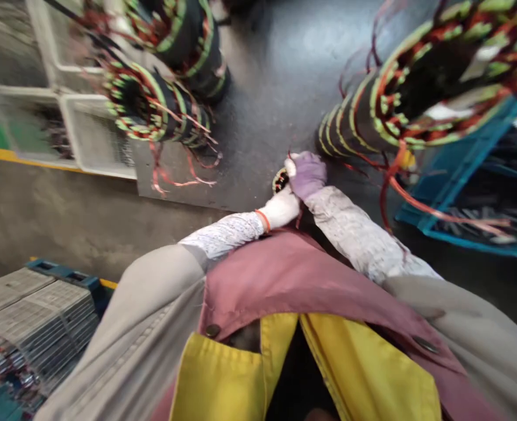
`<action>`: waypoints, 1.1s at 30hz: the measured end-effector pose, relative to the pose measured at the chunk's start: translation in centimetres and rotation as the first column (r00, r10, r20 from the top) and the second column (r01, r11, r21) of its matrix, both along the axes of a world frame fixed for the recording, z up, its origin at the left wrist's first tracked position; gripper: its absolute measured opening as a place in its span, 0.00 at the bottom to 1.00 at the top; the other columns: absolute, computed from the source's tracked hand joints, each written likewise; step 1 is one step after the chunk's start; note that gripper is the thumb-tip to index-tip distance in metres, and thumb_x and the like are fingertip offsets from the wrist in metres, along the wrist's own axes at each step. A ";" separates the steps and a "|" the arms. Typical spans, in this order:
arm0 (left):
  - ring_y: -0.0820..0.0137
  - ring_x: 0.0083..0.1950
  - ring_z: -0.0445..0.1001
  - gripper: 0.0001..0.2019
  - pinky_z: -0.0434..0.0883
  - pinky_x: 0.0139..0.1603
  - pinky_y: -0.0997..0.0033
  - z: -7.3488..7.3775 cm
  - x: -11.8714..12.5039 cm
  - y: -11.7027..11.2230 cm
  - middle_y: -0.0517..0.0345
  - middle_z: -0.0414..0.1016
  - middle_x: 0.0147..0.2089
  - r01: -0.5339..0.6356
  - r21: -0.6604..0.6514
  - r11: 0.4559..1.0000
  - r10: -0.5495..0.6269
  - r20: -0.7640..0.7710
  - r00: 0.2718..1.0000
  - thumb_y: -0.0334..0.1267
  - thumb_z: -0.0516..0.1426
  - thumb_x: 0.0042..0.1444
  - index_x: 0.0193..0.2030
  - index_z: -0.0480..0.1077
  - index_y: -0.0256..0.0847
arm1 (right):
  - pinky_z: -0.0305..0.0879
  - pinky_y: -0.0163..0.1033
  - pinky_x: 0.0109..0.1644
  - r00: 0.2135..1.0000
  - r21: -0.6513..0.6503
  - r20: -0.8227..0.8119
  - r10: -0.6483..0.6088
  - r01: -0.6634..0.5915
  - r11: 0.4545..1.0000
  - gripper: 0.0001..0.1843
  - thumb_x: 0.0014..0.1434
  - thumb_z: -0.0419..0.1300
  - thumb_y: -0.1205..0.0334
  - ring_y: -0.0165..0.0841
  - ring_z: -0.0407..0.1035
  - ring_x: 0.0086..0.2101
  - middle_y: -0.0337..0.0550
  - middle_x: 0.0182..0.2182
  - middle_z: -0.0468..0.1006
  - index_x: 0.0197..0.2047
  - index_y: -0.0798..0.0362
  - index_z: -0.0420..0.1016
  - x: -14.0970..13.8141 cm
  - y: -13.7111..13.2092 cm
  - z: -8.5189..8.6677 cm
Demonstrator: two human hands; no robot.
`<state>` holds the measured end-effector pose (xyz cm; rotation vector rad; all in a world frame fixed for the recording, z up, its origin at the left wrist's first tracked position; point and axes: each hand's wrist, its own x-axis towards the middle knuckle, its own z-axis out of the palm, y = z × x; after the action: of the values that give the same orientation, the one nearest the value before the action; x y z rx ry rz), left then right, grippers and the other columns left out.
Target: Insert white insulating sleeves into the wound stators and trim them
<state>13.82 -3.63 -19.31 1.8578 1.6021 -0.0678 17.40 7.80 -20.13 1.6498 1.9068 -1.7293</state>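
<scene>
Left hand (279, 209): in a white glove (273, 213) with an orange cuff band, closed and pressed against the small wound stator (280, 180); the exact grip is hidden.
Right hand (307, 174): in a purple glove (311, 169), curled narrowly over the same stator, touching the left hand.
Small wound stator: just beyond both hands, mostly hidden; only a dark end with green and red windings shows.
Right side: a large wound stator (409, 88) with red lead wires (392, 187) trailing just beside the right hand; below it, a blue crate (472, 234) of dark parts.
Left side: two wound stators (153, 102) and white wire baskets (96, 134).
Lower left: stacked gray laminations (34, 310) on a blue pallet (61, 272).
Clothing: gray sleeves (144, 316), a mauve and yellow garment (240, 362).
</scene>
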 end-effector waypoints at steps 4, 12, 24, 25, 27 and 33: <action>0.62 0.43 0.79 0.13 0.76 0.48 0.62 2.2 -2.3 1.4 0.45 0.81 0.42 0.122 -0.019 0.992 -0.123 -0.044 0.991 0.35 0.54 0.65 0.40 0.82 0.41 | 0.53 0.57 0.73 0.985 -0.089 -0.101 -0.142 0.133 0.987 0.14 0.63 0.57 0.55 0.50 0.64 0.65 0.54 0.59 0.76 0.46 0.49 0.79 1.5 0.2 1.8; 0.67 0.34 0.74 0.17 0.69 0.32 0.66 14.3 -9.6 -0.2 0.51 0.73 0.39 -0.074 0.185 0.980 0.096 -0.112 0.989 0.56 0.53 0.66 0.49 0.81 0.57 | 0.72 0.56 0.63 0.831 -0.283 -0.302 -0.467 0.390 0.876 0.28 0.59 0.52 0.39 0.48 0.77 0.53 0.60 0.54 0.79 0.54 0.47 0.73 6.1 -4.5 2.3; 0.63 0.41 0.73 0.12 0.66 0.41 0.66 18.4 -26.4 -0.7 0.49 0.74 0.44 -0.338 0.208 0.918 0.395 -0.578 0.714 0.45 0.61 0.60 0.46 0.83 0.48 | 0.79 0.47 0.46 0.783 -0.394 -0.317 -0.535 0.404 0.825 0.25 0.49 0.64 0.42 0.40 0.81 0.37 0.50 0.35 0.85 0.43 0.53 0.79 2.5 -6.8 1.3; 0.62 0.41 0.73 0.12 0.66 0.40 0.66 17.8 -26.5 -0.7 0.48 0.74 0.44 -0.325 0.210 0.922 0.385 -0.567 0.728 0.45 0.60 0.61 0.47 0.83 0.47 | 0.78 0.47 0.46 0.793 -0.378 -0.317 -0.520 0.397 0.836 0.26 0.49 0.64 0.41 0.40 0.81 0.37 0.51 0.36 0.86 0.43 0.53 0.79 2.2 -7.0 1.3; 0.60 0.41 0.73 0.15 0.65 0.40 0.65 17.2 -26.4 -0.7 0.45 0.74 0.45 -0.302 0.245 0.921 0.388 -0.544 0.744 0.46 0.57 0.63 0.49 0.82 0.46 | 0.78 0.48 0.46 0.812 -0.347 -0.311 -0.494 0.387 0.854 0.26 0.49 0.64 0.40 0.40 0.81 0.37 0.51 0.35 0.86 0.42 0.54 0.79 2.0 -7.5 1.4; 0.57 0.41 0.74 0.17 0.67 0.41 0.62 17.2 -27.3 -0.5 0.45 0.73 0.47 -0.290 0.236 0.927 0.374 -0.594 0.712 0.45 0.54 0.64 0.50 0.82 0.48 | 0.78 0.47 0.44 0.829 -0.239 -0.209 -0.519 0.471 0.849 0.21 0.45 0.69 0.46 0.40 0.80 0.33 0.51 0.31 0.85 0.34 0.55 0.81 5.8 -7.8 1.2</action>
<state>-13.44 -4.08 -2.16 1.6884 2.4435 -0.4914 23.16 -0.01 -18.90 2.0635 1.4150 -2.3431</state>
